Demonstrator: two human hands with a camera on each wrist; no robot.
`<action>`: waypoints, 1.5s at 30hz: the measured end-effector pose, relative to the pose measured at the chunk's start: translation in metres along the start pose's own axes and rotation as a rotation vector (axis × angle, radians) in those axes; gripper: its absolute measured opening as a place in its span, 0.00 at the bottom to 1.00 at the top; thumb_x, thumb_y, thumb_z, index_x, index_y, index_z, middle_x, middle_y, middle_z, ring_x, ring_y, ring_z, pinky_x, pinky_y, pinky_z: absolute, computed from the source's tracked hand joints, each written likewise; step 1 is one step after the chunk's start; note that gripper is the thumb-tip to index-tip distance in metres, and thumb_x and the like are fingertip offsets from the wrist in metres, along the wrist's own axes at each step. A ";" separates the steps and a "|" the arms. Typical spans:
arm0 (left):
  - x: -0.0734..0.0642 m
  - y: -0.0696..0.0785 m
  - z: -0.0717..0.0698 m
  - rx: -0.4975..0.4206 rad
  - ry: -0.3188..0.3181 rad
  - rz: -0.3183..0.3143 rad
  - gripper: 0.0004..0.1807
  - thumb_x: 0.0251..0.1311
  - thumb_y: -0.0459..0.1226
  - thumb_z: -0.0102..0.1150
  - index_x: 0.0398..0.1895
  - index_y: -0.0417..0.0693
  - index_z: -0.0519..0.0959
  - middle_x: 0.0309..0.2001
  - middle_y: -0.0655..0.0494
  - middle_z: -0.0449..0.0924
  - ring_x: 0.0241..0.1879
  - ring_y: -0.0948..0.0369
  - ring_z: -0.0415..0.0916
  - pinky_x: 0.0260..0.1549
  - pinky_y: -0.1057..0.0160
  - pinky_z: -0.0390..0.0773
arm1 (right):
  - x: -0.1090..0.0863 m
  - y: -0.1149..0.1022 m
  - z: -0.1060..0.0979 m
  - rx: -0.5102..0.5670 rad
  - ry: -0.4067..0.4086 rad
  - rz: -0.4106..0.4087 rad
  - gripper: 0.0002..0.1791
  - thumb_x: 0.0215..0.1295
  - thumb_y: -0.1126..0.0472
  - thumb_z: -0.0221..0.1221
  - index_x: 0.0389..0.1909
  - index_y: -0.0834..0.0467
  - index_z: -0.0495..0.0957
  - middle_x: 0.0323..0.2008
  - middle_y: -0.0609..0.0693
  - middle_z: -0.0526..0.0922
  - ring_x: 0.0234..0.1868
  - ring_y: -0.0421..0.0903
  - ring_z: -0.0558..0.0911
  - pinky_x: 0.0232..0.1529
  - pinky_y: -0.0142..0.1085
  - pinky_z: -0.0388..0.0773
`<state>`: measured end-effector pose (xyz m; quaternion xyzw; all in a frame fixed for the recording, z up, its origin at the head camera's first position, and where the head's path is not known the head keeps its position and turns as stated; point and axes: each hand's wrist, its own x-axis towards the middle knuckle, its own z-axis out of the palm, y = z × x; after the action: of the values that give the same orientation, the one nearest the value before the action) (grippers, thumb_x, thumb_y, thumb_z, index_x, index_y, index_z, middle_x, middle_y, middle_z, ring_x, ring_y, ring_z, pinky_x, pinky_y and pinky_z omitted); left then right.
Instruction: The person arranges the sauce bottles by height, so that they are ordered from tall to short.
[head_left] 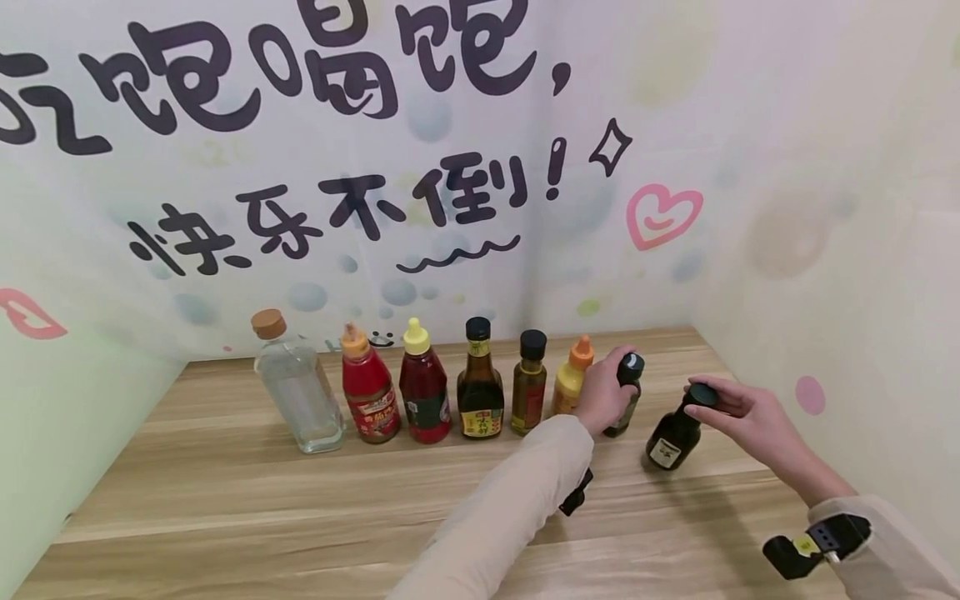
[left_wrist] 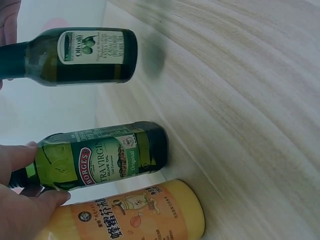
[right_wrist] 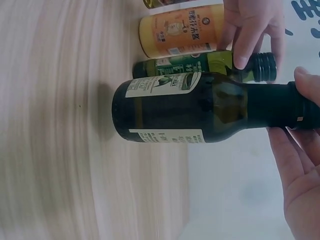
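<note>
My left hand (head_left: 606, 392) grips a green Borges olive oil bottle (left_wrist: 100, 160) around its neck, just below the dark cap. This bottle stands upright at the right end of a row of bottles. Farther right, my right hand (head_left: 757, 423) holds a darker olive oil bottle (head_left: 675, 433) with a white label by its cap and neck, thumb and fingers on opposite sides. It leans slightly, and its shadow falls apart from its base in the left wrist view. Beside the left hand is a yellow honey mustard bottle (left_wrist: 145, 212) with an orange cap, partly hidden by that hand.
Along the back of the wooden table (head_left: 300, 517) stand a clear corked bottle (head_left: 300, 400), two red sauce bottles, a soy sauce bottle (head_left: 480, 400) and a slim black-capped bottle (head_left: 529, 387). A printed wall sheet (head_left: 585, 250) rises behind them; another wall is at the right.
</note>
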<state>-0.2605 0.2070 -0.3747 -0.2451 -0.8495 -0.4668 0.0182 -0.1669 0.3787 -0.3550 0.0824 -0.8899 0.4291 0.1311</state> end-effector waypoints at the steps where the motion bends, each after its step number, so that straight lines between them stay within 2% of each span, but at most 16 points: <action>1: 0.000 0.000 -0.001 0.002 0.001 0.005 0.27 0.51 0.30 0.60 0.56 0.55 0.69 0.50 0.56 0.74 0.49 0.65 0.71 0.45 0.71 0.69 | 0.001 0.000 -0.001 -0.004 0.005 0.007 0.22 0.55 0.62 0.60 0.51 0.66 0.71 0.36 0.30 0.77 0.37 0.26 0.76 0.31 0.25 0.76; 12: 0.000 -0.001 -0.003 0.022 0.002 0.034 0.27 0.51 0.30 0.60 0.57 0.54 0.69 0.51 0.57 0.74 0.49 0.65 0.71 0.46 0.72 0.69 | 0.014 0.005 -0.003 -0.028 0.037 0.048 0.25 0.56 0.58 0.60 0.53 0.66 0.70 0.35 0.31 0.77 0.35 0.25 0.76 0.30 0.23 0.75; 14: 0.000 -0.001 -0.004 0.026 0.002 0.040 0.27 0.52 0.30 0.60 0.57 0.54 0.69 0.51 0.57 0.74 0.50 0.65 0.71 0.46 0.72 0.69 | 0.017 0.007 -0.003 -0.041 0.035 0.066 0.26 0.56 0.56 0.60 0.53 0.66 0.70 0.37 0.38 0.79 0.35 0.25 0.76 0.30 0.23 0.74; 18: 0.001 -0.001 -0.004 0.020 0.004 0.056 0.27 0.52 0.30 0.59 0.57 0.53 0.69 0.52 0.57 0.73 0.50 0.64 0.70 0.46 0.72 0.69 | 0.023 0.010 -0.001 -0.062 0.029 0.097 0.28 0.56 0.54 0.59 0.54 0.66 0.69 0.42 0.60 0.78 0.35 0.23 0.74 0.30 0.23 0.74; 21: 0.001 -0.002 -0.004 0.016 0.005 0.071 0.26 0.52 0.30 0.59 0.56 0.52 0.69 0.51 0.57 0.74 0.50 0.64 0.70 0.46 0.72 0.69 | 0.027 0.013 0.001 -0.060 0.025 0.109 0.29 0.57 0.53 0.59 0.55 0.67 0.68 0.45 0.67 0.75 0.35 0.22 0.73 0.30 0.23 0.74; 29: 0.002 -0.002 -0.004 0.027 0.014 0.060 0.26 0.51 0.30 0.60 0.56 0.53 0.70 0.50 0.57 0.74 0.49 0.65 0.71 0.46 0.73 0.68 | 0.042 0.022 0.011 -0.055 0.043 0.098 0.29 0.56 0.53 0.59 0.55 0.67 0.68 0.46 0.67 0.75 0.34 0.20 0.71 0.31 0.20 0.72; 37: 0.002 -0.002 -0.004 0.030 0.012 0.047 0.26 0.51 0.31 0.60 0.55 0.53 0.70 0.50 0.57 0.75 0.49 0.66 0.71 0.46 0.73 0.68 | 0.049 0.022 0.016 -0.057 0.018 0.120 0.30 0.56 0.51 0.58 0.57 0.64 0.67 0.49 0.66 0.73 0.36 0.20 0.70 0.32 0.20 0.72; 40: 0.002 -0.001 -0.005 0.028 0.011 0.045 0.25 0.52 0.31 0.60 0.55 0.53 0.70 0.50 0.57 0.75 0.49 0.66 0.71 0.46 0.73 0.68 | 0.051 0.021 0.017 -0.067 0.008 0.126 0.31 0.57 0.51 0.58 0.57 0.64 0.67 0.49 0.65 0.73 0.40 0.29 0.75 0.33 0.22 0.72; 42: 0.002 -0.001 -0.005 0.025 0.010 0.044 0.25 0.52 0.31 0.59 0.55 0.53 0.70 0.50 0.57 0.74 0.49 0.66 0.71 0.46 0.72 0.68 | 0.051 0.020 0.017 -0.071 -0.002 0.132 0.31 0.58 0.51 0.57 0.58 0.64 0.66 0.51 0.66 0.72 0.44 0.41 0.77 0.34 0.24 0.73; 45: 0.001 -0.001 -0.005 0.018 0.008 0.039 0.25 0.52 0.31 0.59 0.56 0.54 0.69 0.51 0.58 0.74 0.49 0.66 0.70 0.46 0.72 0.68 | 0.052 0.020 0.018 -0.067 -0.011 0.141 0.31 0.58 0.51 0.57 0.58 0.64 0.65 0.52 0.67 0.70 0.48 0.57 0.74 0.36 0.31 0.75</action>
<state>-0.2630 0.2033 -0.3722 -0.2595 -0.8487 -0.4597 0.0327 -0.2246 0.3750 -0.3643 0.0175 -0.9080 0.4069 0.0983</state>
